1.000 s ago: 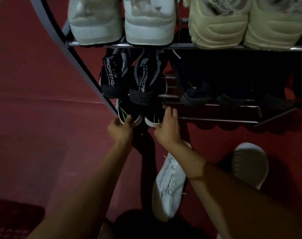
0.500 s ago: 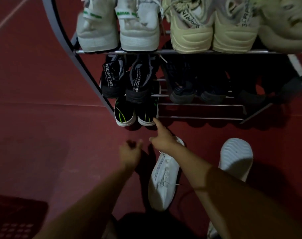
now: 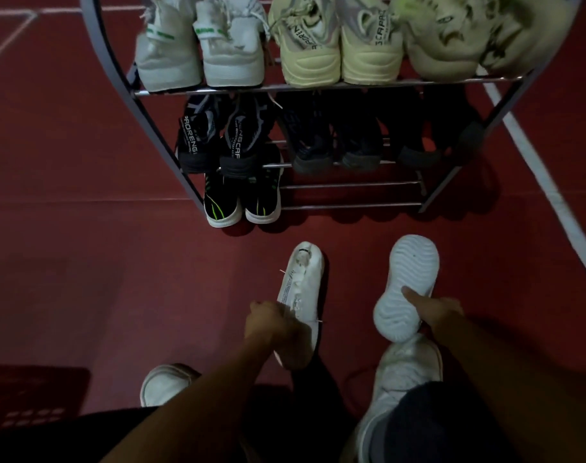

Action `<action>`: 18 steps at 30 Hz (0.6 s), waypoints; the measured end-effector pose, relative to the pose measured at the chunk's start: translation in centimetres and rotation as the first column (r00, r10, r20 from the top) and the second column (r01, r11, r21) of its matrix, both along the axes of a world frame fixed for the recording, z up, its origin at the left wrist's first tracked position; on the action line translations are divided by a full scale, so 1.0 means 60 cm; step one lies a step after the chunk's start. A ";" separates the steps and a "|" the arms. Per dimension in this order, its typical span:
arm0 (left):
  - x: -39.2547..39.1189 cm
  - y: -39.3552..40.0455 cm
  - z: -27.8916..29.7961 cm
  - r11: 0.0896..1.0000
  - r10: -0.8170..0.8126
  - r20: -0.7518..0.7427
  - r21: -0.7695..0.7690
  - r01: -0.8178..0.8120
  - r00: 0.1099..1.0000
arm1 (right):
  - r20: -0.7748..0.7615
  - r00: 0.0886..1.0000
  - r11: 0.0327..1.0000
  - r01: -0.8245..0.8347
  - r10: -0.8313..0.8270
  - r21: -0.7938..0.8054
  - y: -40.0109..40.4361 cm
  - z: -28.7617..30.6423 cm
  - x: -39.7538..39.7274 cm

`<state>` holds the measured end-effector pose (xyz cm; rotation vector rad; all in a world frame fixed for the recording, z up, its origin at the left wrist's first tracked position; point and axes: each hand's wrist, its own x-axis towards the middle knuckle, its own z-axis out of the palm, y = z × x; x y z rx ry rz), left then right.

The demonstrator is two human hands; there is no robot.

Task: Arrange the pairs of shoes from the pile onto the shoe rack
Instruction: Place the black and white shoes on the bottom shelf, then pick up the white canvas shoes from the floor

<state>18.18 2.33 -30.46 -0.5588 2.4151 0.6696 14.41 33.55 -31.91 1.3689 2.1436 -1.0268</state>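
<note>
The left hand is closed around the heel end of a white shoe lying on the red floor. At 3 o'clock of it, the right hand grips a second white shoe, sole up. At 12 o'clock the shoe rack carries five pale shoes on top; two black-green shoes sit on the lowest tier.

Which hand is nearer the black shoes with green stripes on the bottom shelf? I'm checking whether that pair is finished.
Left. The left hand is below the black shoes with green stripes, on a white shoe; the right hand is farther right, on an overturned white shoe.
</note>
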 end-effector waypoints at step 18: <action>0.072 0.053 0.025 0.964 0.255 0.079 0.058 -0.260 0.964 | 0.060 0.347 0.184 -0.629 0.936 0.755 -0.123 0.136 -0.025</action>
